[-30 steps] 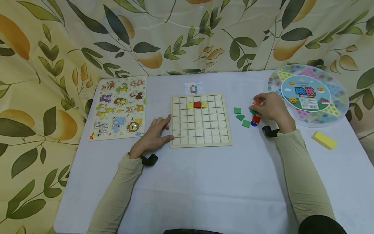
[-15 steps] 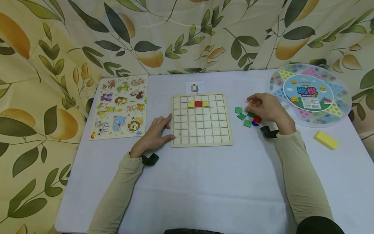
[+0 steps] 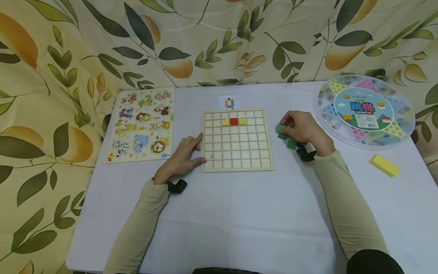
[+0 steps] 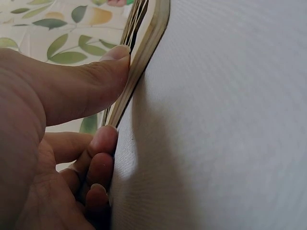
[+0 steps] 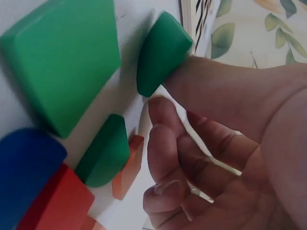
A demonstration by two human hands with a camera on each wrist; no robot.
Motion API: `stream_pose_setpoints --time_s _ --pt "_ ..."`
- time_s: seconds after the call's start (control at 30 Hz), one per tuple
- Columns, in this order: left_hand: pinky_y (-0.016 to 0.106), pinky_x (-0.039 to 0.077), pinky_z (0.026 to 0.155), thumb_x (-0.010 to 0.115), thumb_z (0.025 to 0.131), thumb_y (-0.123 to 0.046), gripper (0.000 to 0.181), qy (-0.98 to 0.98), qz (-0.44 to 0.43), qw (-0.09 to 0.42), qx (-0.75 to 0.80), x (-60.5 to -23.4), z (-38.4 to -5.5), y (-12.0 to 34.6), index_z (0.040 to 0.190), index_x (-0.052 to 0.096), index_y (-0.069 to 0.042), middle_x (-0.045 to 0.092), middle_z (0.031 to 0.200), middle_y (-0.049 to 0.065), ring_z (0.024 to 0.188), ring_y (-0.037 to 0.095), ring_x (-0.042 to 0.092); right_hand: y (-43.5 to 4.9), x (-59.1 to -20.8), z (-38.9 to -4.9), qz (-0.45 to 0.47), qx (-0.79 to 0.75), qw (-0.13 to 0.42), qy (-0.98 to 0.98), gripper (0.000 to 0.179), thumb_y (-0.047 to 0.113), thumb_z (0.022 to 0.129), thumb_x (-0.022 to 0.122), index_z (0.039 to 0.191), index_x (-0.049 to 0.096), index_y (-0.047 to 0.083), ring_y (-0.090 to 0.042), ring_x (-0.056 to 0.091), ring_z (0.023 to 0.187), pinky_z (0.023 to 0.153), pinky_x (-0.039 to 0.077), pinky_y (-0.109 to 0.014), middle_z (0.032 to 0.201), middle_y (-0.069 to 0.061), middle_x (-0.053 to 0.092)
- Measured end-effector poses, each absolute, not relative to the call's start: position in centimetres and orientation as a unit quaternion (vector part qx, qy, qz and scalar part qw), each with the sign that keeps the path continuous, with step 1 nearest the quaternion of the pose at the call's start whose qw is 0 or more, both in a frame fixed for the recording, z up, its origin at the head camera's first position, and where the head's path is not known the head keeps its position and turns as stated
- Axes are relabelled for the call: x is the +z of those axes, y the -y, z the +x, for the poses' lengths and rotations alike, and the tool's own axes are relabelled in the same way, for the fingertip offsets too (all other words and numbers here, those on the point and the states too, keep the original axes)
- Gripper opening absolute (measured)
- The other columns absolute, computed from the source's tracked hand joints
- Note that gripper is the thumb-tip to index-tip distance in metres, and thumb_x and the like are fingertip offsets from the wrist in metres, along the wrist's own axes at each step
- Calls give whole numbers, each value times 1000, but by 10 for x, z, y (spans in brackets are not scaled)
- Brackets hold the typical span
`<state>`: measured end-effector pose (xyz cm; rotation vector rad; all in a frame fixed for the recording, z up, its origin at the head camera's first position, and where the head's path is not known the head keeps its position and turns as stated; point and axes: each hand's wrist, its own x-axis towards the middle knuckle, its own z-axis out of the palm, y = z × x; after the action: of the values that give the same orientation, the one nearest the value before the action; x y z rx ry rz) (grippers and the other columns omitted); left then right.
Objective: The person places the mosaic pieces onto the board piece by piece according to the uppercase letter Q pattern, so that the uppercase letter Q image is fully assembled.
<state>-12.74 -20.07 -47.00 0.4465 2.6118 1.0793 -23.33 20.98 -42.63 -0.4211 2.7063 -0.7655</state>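
Observation:
In the head view, my left hand (image 3: pixel 183 158) rests at the left edge of a wooden grid board (image 3: pixel 237 170). Its thumb presses that edge in the left wrist view. A red square tile (image 3: pixel 234 121) lies in the grid between two yellow tiles. To the right, my right hand (image 3: pixel 304 127) pinches a green square tile (image 3: pixel 278 128) between thumb and forefinger. A rounded green tile (image 5: pixel 160 55) overlaps its thumb in the right wrist view. Beside the hand are another green square (image 5: pixel 67 62), a second rounded green tile (image 5: pixel 103 151), and orange (image 5: pixel 128 167), blue (image 5: pixel 29 158) and red (image 5: pixel 57 201) tiles.
A small pattern card (image 3: pixel 229 102) lies behind the board. An animal puzzle board (image 3: pixel 140 125) is at left. A round plastic game box (image 3: pixel 364 139) stands at back right, with a yellow block (image 3: pixel 384 165) in front of it.
My right hand has moved left from the orange tile, letting go of it, and now pinches the green square. My left hand stays at the board's edge.

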Motion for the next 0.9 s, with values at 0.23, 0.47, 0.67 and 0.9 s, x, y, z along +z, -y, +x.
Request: stream_pose_setpoints --time_s 0.23,0.47,0.67,0.9 --pt "36 31 94 81 95 -18 92 -906 153 139 369 -471 -127 200 167 26 -2 52 114 8 106 24 37 -205 -432 -236 -151 -296 113 -936 22 16 99 72 115 66 1 -32 66 90 78 48 -36 105 -23 71" --pt "37 31 95 81 95 -17 92 -905 154 139 372 -470 -127 200 167 25 -1 51 114 8 106 24 36 -193 -434 -236 -131 -351 114 -920 26 17 101 70 127 68 11 -24 60 72 62 47 -33 93 -15 70" --pt "36 31 94 80 96 -17 92 -905 153 139 373 -470 -128 200 167 25 -1 51 113 8 106 24 36 -177 -436 -236 -128 -385 107 -908 27 18 97 80 121 73 8 -17 63 74 64 45 -28 93 -15 75" --pt "36 31 93 79 97 -18 90 -903 153 144 374 -467 -128 200 167 24 -1 51 113 9 104 25 36 -159 -440 -239 -133 -391 118 -903 31 13 93 83 122 74 6 -12 66 85 77 45 -25 102 -19 77"
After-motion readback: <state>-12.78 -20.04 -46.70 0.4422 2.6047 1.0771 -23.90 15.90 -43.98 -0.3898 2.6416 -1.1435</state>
